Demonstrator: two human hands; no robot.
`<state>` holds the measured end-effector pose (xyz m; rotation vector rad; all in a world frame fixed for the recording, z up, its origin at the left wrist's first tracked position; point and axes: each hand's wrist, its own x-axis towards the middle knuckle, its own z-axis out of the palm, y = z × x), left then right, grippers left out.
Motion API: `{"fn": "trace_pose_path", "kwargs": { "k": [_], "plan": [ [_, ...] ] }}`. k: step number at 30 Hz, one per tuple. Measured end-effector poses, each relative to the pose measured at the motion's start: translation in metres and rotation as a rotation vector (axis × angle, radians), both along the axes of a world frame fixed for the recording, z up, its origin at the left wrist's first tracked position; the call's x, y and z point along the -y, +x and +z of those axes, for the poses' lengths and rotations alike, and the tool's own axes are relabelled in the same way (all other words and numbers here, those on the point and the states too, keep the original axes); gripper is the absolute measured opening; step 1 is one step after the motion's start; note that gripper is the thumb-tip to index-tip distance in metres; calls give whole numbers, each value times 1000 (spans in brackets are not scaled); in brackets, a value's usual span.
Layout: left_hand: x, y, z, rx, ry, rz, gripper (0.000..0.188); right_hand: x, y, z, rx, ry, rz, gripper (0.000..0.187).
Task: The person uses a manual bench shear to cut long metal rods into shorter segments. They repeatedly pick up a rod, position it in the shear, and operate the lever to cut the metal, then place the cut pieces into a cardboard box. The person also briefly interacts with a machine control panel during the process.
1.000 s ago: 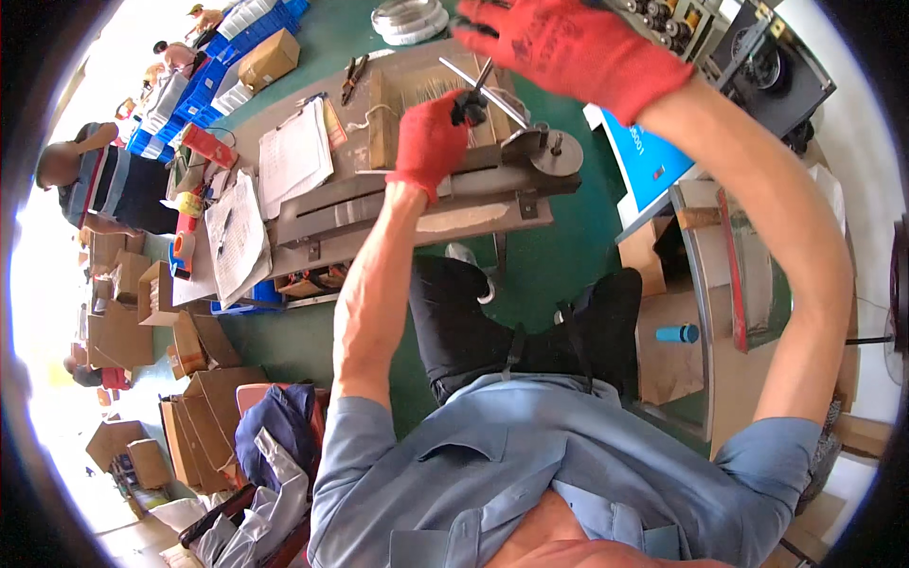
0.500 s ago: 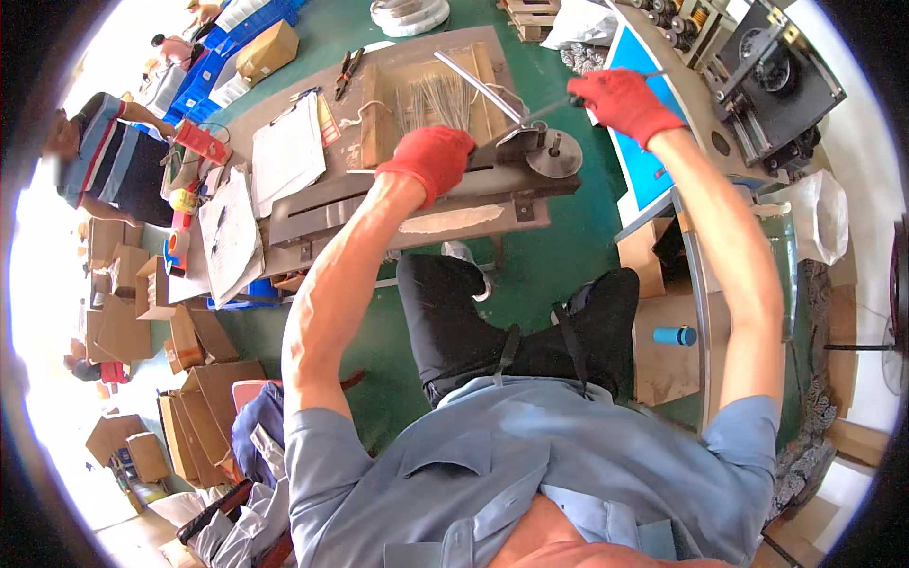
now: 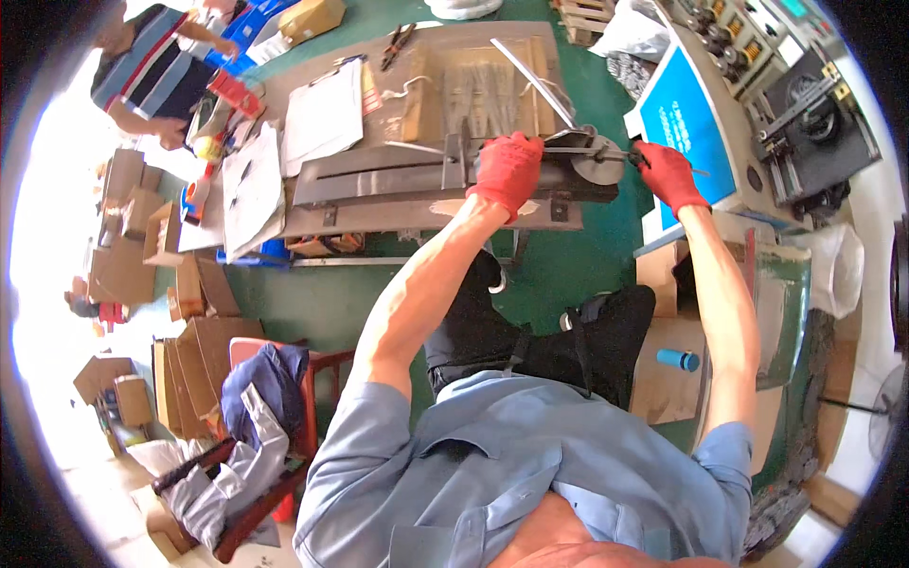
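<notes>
My left hand (image 3: 509, 172), in a red glove, is closed over the long dark metal fixture (image 3: 379, 180) at the table's near edge; what its fingers grip is hidden. My right hand (image 3: 668, 177), also red-gloved, is closed on the dark grip of a thin metal bar (image 3: 611, 153), with a thin end poking out past the hand. This bar runs level over the round metal disc (image 3: 598, 170) at the fixture's right end. Behind the fixture, many thin wires (image 3: 481, 95) lie in a wooden tray (image 3: 417, 114), with a bright metal rod (image 3: 535, 80) slanting across it.
Pliers (image 3: 398, 45), a clipboard with papers (image 3: 324, 115) and loose sheets (image 3: 254, 194) lie to the left on the table. Another person (image 3: 142, 71) stands at the far left. A blue-fronted machine (image 3: 686, 118) stands at right; a chair with clothes (image 3: 270, 407) is behind left.
My left hand has moved right along the fixture toward the disc. My right hand has come down and nearer, bringing the bar from a slant to nearly level. The view has shifted.
</notes>
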<state>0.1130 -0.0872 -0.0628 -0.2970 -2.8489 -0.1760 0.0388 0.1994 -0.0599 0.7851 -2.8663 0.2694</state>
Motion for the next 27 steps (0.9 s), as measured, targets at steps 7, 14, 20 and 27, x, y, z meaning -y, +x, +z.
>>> {"fn": "trace_pose_path", "kwargs": {
  "k": [7, 14, 20, 27],
  "plan": [
    [14, -2, -12, -8, 68, -103, 21, -2, -2, 2, -57, -56, 70, 21],
    [21, -12, -22, 5, 110, -197, 27, -1, -5, 8, 72, 36, 51, 24],
    [21, -10, -18, 39, 150, -210, 22, 13, 2, 11, 29, 74, 116, 24],
    [11, -14, -16, 10, 221, -199, 23, 13, 0, 11, 2, 74, 84, 18]
  ]
}}
